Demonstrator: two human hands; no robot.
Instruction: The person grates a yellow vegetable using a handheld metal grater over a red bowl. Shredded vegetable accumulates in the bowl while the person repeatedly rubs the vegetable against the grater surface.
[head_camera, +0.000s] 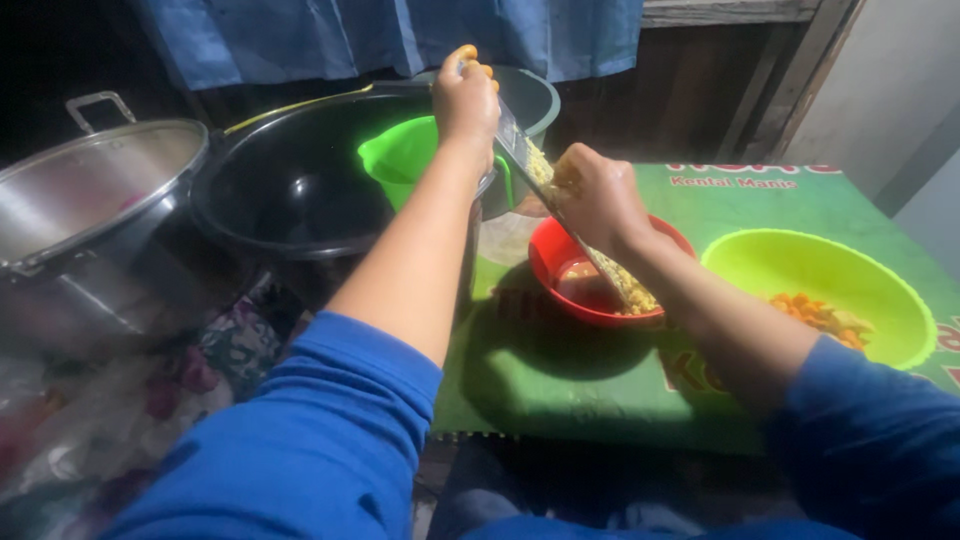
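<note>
Head view: a slanted metal grater (560, 215) is gripped at its far top by the left hand (466, 100); a pale food piece, mostly hidden, is pressed against it by the closed right hand (597, 195), over the red bowl (548, 262) holding shreds, on the green table (560, 390).

Steel pot (95, 190), black basin (290, 190), lime bowl (880, 290)

Red bowl (560, 262), lime bowl (760, 262), green mat (560, 385).

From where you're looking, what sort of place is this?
Probably a simple home cooking spot, set low: a large steel pot, a wide black basin, and a flat metal grater held over a red plastic bowl.
</note>
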